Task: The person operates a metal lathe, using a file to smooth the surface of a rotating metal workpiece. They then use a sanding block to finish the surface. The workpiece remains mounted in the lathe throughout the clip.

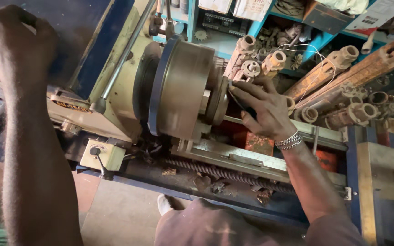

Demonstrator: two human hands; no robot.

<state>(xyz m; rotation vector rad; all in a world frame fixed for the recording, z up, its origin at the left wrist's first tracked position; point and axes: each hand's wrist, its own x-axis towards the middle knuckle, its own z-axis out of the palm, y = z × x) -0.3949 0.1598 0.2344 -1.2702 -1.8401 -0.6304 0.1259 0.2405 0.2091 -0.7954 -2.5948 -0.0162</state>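
Note:
A metal lathe fills the middle of the head view, with a large round grey chuck (pixel 181 86) on a cream headstock (pixel 124 86). My right hand (pixel 261 109), a metal bracelet on its wrist, rests flat with fingers spread against the workpiece (pixel 217 100) held at the chuck's face. My left hand (pixel 17 41) is raised at the upper left over the headstock's top, fingers curled; what it grips is hidden. A long steel lever (pixel 124 54) runs up along the headstock.
The lathe bed (pixel 251 159) and lead screw (pixel 224 175) run to the right. A small cream switch box (pixel 103 155) hangs at the front. Several flanged rusty shafts (pixel 343 59) lean behind the lathe. Blue shelves (pixel 233 27) hold parts. My foot (pixel 165 205) stands on the floor.

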